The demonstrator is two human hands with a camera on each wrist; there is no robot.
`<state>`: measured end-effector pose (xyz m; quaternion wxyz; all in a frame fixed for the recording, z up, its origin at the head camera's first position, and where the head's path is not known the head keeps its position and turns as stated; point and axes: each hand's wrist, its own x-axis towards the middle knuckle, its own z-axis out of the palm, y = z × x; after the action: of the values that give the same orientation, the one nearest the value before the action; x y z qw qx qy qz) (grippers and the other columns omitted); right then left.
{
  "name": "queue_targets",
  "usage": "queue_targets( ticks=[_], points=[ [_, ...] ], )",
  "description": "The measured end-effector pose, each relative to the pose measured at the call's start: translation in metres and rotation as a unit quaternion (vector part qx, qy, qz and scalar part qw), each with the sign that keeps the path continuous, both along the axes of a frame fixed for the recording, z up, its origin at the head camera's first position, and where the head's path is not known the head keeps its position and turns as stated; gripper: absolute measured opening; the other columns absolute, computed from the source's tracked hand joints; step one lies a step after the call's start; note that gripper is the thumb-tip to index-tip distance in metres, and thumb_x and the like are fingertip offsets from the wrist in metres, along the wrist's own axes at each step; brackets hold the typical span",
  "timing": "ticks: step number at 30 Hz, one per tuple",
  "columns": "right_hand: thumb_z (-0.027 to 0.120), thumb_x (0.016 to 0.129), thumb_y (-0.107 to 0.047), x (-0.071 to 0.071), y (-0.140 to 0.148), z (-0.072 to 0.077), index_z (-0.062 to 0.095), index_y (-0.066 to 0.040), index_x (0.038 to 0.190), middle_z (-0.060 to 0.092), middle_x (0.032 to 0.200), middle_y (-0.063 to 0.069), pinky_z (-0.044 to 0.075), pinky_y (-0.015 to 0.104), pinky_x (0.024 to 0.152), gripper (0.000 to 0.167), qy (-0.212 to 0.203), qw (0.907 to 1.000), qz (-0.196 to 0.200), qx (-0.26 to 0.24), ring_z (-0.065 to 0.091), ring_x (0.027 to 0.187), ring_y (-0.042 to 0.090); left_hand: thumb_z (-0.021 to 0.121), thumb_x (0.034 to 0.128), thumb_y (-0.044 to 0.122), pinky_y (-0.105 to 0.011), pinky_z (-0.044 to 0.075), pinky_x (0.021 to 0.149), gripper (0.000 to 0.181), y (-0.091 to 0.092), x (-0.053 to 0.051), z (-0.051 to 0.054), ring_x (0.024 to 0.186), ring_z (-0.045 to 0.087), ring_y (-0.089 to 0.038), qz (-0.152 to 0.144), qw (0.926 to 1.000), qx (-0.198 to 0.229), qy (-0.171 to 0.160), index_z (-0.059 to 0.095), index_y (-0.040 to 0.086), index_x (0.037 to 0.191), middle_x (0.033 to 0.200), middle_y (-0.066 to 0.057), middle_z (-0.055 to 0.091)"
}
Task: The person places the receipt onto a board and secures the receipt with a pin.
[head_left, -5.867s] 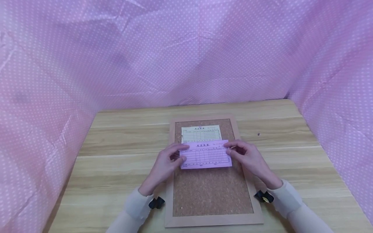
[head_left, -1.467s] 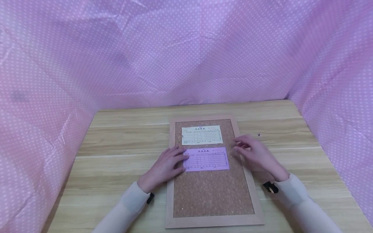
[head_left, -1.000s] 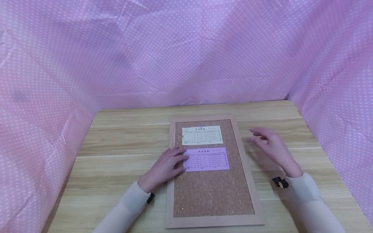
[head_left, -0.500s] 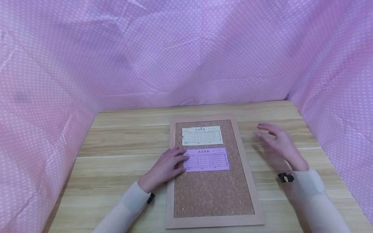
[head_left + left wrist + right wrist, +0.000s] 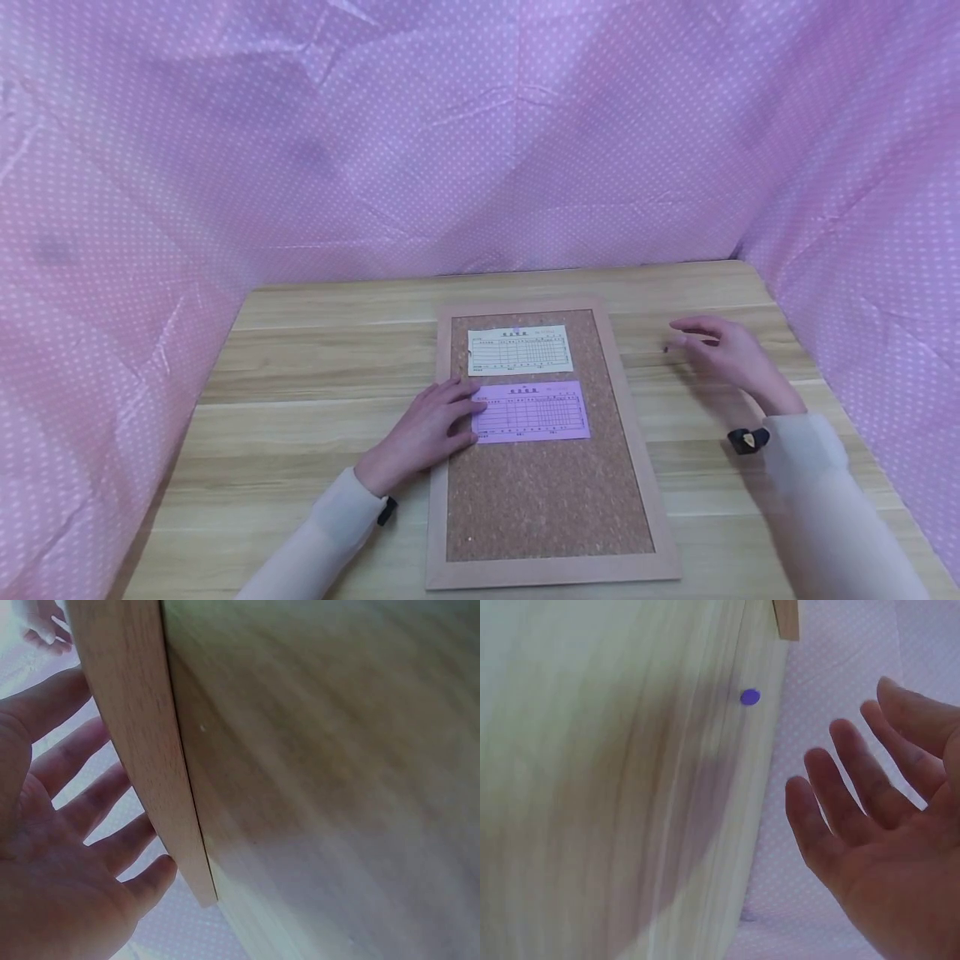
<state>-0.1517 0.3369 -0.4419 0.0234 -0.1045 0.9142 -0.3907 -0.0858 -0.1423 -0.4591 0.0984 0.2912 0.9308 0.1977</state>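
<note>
In the head view my left hand (image 5: pixel 420 433) rests its fingertips on the left edge of a purple receipt slip (image 5: pixel 536 412). The slip lies flat on a framed cork board (image 5: pixel 547 500). Above it, a pale yellow-green receipt slip (image 5: pixel 521 350) lies with a small purple spot, apparently a pin (image 5: pixel 516 329), at its top edge. My right hand (image 5: pixel 735 358) hovers right of the board, fingers loosely bent and holding nothing. Just by its fingertips a small purple thumbtack (image 5: pixel 750 697) lies on the table; only its round head shows clearly in the right wrist view.
The board's wooden frame (image 5: pixel 553 570) lies on a light wood table (image 5: pixel 315 358). Pink dotted cloth (image 5: pixel 480 150) hangs behind the table and along both sides. A black strap piece (image 5: pixel 748 440) shows at the right wrist.
Both hands held the purple slip over the yellow-green one earlier; it now lies lower on the cork. My right hand has left it and moved right to the thumbtack, while the left stays.
</note>
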Motion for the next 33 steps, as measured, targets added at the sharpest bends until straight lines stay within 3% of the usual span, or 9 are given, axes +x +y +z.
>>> queue_targets(
  ticks=[3,6,8,10,17,24,26,30,33],
  points=[
    [0.059,0.106,-0.017,-0.003,0.004,-0.001,0.064,0.002,0.136,0.06,0.14,0.028,0.046,0.009,0.089,0.036,-0.012,0.9995,0.011,0.025,0.06,0.121,0.048,0.08,0.0927,0.031,-0.058,0.027,0.121,0.049,0.0,0.0,0.0,0.15,0.034,-0.038,0.001,1.0,-0.001,0.0,0.068,0.012,0.137,0.157,-0.009,0.049],
    [0.06,0.105,-0.017,-0.007,0.006,-0.003,0.065,0.002,0.135,0.062,0.137,0.028,0.051,0.03,0.098,0.035,-0.021,0.9985,0.021,0.046,0.062,0.12,0.047,0.08,0.0927,0.031,-0.058,0.027,0.121,0.049,0.0,0.001,0.0,0.15,0.035,-0.038,0.001,1.0,0.001,0.0,0.068,0.012,0.137,0.157,-0.009,0.049],
    [0.061,0.105,-0.018,-0.01,0.008,-0.006,0.065,0.002,0.134,0.063,0.135,0.028,0.049,0.046,0.102,0.035,-0.03,0.9977,0.026,0.056,0.062,0.12,0.047,0.079,0.0928,0.03,-0.058,0.027,0.121,0.049,0.0,0.0,0.0,0.15,0.035,-0.038,0.0,1.0,0.002,0.0,0.068,0.012,0.136,0.157,-0.009,0.049],
    [0.062,0.105,-0.018,-0.012,0.009,-0.008,0.065,0.003,0.133,0.064,0.134,0.027,0.046,0.051,0.103,0.035,-0.04,0.997,0.031,0.059,0.062,0.12,0.046,0.079,0.0927,0.03,-0.059,0.027,0.121,0.049,0.0,0.0,0.001,0.15,0.035,-0.039,0.0,1.0,0.003,0.001,0.068,0.012,0.136,0.157,-0.01,0.049],
    [0.064,0.104,-0.016,-0.018,0.011,-0.013,0.066,0.001,0.131,0.067,0.13,0.024,0.045,0.028,0.1,0.032,-0.076,0.9948,0.047,0.049,0.062,0.121,0.042,0.08,0.0925,0.03,-0.059,0.027,0.121,0.049,0.0,0.0,0.0,0.15,0.035,-0.039,-0.002,1.0,0.004,0.002,0.068,0.012,0.137,0.157,-0.01,0.048],
    [0.065,0.103,-0.014,-0.024,0.013,-0.017,0.069,0.0,0.127,0.067,0.13,0.025,0.042,0.057,0.107,0.028,-0.085,0.9928,0.065,0.053,0.06,0.122,0.044,0.08,0.0925,0.03,-0.059,0.027,0.121,0.049,0.0,0.0,0.0,0.15,0.035,-0.039,-0.001,1.0,0.001,-0.001,0.068,0.012,0.136,0.157,-0.01,0.048],
    [0.066,0.102,-0.014,-0.026,0.013,-0.018,0.069,0.0,0.126,0.066,0.13,0.026,0.041,0.059,0.106,0.028,-0.086,0.9923,0.068,0.056,0.059,0.122,0.044,0.08,0.0925,0.03,-0.059,0.027,0.121,0.049,0.0,0.0,0.0,0.15,0.035,-0.039,-0.001,1.0,0.002,-0.001,0.068,0.012,0.136,0.157,-0.01,0.049],
    [0.067,0.101,-0.016,-0.028,0.012,-0.02,0.07,0.001,0.125,0.068,0.128,0.025,0.045,0.047,0.102,0.028,-0.085,0.9917,0.071,0.067,0.061,0.119,0.041,0.08,0.0926,0.03,-0.059,0.027,0.121,0.049,-0.001,0.0,-0.001,0.15,0.035,-0.039,-0.003,1.0,0.004,0.001,0.068,0.011,0.136,0.157,-0.01,0.049],
    [0.068,0.101,-0.015,-0.03,0.011,-0.022,0.071,0.001,0.122,0.071,0.119,0.021,0.046,0.028,0.095,0.027,-0.082,0.992,0.068,0.068,0.064,0.109,0.03,0.08,0.0926,0.03,-0.058,0.027,0.121,0.049,-0.001,0.0,0.0,0.15,0.034,-0.039,-0.002,1.0,0.004,0.0,0.068,0.012,0.137,0.157,-0.01,0.048]
  ],
)
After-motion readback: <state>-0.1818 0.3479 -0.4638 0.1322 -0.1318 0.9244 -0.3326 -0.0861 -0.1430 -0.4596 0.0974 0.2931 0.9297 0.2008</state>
